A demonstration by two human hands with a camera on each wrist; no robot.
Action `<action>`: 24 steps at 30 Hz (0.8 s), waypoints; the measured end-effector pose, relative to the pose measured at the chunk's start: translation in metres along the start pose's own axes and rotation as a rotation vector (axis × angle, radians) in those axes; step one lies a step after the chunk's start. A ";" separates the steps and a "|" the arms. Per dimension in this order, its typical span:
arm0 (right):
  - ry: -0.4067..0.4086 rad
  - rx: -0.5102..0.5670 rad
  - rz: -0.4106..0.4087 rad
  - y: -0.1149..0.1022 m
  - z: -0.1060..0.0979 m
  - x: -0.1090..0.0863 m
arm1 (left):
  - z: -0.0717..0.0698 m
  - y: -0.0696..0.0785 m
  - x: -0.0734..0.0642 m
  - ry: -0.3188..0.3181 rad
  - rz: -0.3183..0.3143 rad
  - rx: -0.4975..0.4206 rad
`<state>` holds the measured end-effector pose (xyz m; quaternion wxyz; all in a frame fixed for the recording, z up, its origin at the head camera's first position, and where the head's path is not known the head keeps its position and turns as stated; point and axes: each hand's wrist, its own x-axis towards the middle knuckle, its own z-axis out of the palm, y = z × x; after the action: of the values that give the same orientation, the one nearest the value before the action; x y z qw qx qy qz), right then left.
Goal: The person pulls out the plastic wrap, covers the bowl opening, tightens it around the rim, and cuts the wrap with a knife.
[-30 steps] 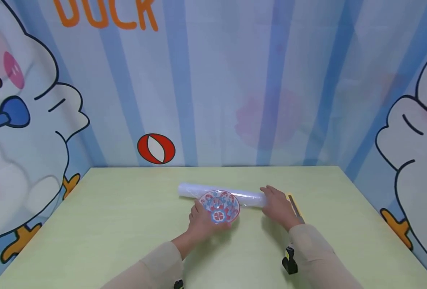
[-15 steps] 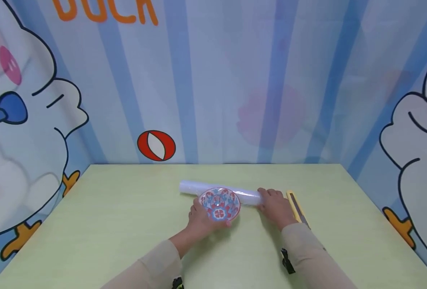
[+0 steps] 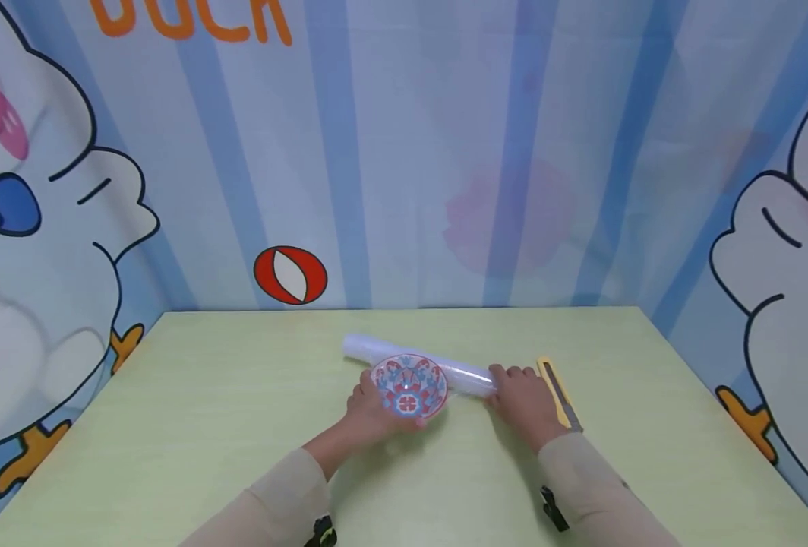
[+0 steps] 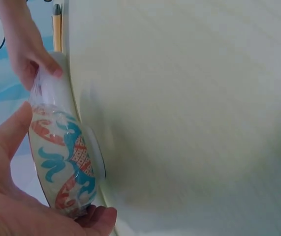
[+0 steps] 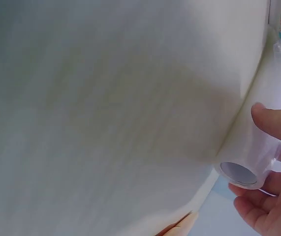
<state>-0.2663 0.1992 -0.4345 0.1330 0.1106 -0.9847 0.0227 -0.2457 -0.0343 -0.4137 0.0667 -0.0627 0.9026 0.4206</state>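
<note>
My left hand (image 3: 368, 414) grips the near left side of a bowl (image 3: 409, 384) with a red and blue floral pattern. Its inside faces up toward the head camera, and in the left wrist view clear film clings to the patterned outer wall (image 4: 64, 162). Behind the bowl lies a white roll of cling film (image 3: 468, 377), partly hidden by it. My right hand (image 3: 525, 403) holds the roll's right end, thumb on one side and fingers on the other in the right wrist view. The roll's hollow end (image 5: 238, 173) shows there.
A yellow utility knife (image 3: 560, 395) lies on the pale green table (image 3: 240, 395), just right of my right hand. A striped cartoon backdrop (image 3: 418, 152) stands along the table's back edge and both sides.
The roll has turned a little, its left end moving back and its right end toward me, with my right hand on it. The left hand keeps its hold on the bowl.
</note>
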 end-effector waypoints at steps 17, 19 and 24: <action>-0.052 -0.014 -0.061 -0.018 -0.021 -0.038 | -0.030 -0.022 0.013 -0.271 0.080 -0.039; -0.052 -0.017 -0.072 -0.021 -0.024 -0.042 | -0.032 -0.022 0.014 -0.285 0.092 -0.058; -0.051 -0.025 -0.113 -0.025 -0.029 -0.050 | -0.033 -0.025 0.016 -0.294 0.098 -0.101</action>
<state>-0.2062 0.1873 -0.4197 0.1106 0.1648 -0.9801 0.0001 -0.2593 -0.0765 -0.4139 0.1743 0.0401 0.8629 0.4727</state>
